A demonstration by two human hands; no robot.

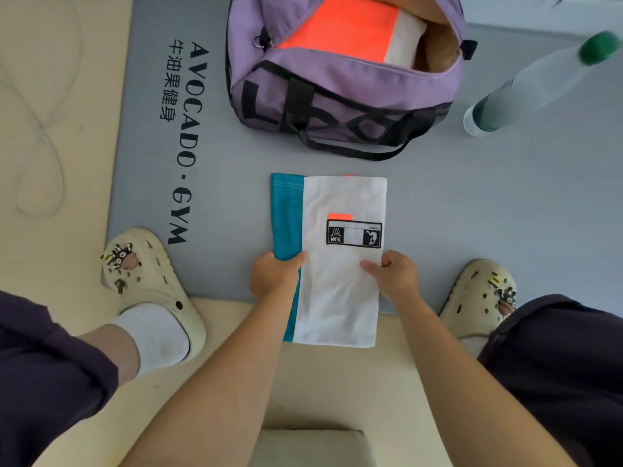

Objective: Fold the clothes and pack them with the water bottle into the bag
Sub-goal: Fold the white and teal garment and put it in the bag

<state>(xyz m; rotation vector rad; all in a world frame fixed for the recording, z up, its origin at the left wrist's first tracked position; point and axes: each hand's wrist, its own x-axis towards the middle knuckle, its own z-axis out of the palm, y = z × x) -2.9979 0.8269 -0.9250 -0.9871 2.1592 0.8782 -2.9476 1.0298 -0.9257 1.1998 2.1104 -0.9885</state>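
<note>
One garment is already packed, by the look of it: an orange and white folded piece (350,32) lies inside the open purple bag (340,92), which sits on the grey gym mat (219,183) towards its far edge. The second garment, a white and teal piece with a black label (337,264), is folded into a narrow oblong at the mat's near edge, its lower end hanging over onto the cream floor (215,318). The left hand (274,274) grips its teal side, thumb on top and fingers curled under the edge; the right hand (392,276) pinches the white side the same way, thumb over the cloth. I would judge this piece is about to get one more fold or be lifted across to the bag, so the task is roughly halfway. The water bottle (539,85), clear with a green cap, stands untouched on the mat just beside the bag's right end, and has yet to go in. The bag's mouth gapes wide with room at its right side, and its black handles fall forward, away from the opening, so nothing blocks the way. The person's two cream clogs, left (151,281) and right (478,294), flank the garment at the mat's near edge, and a thin cable (40,129) loops on the floor off the mat's left edge, well apart from it all.
</note>
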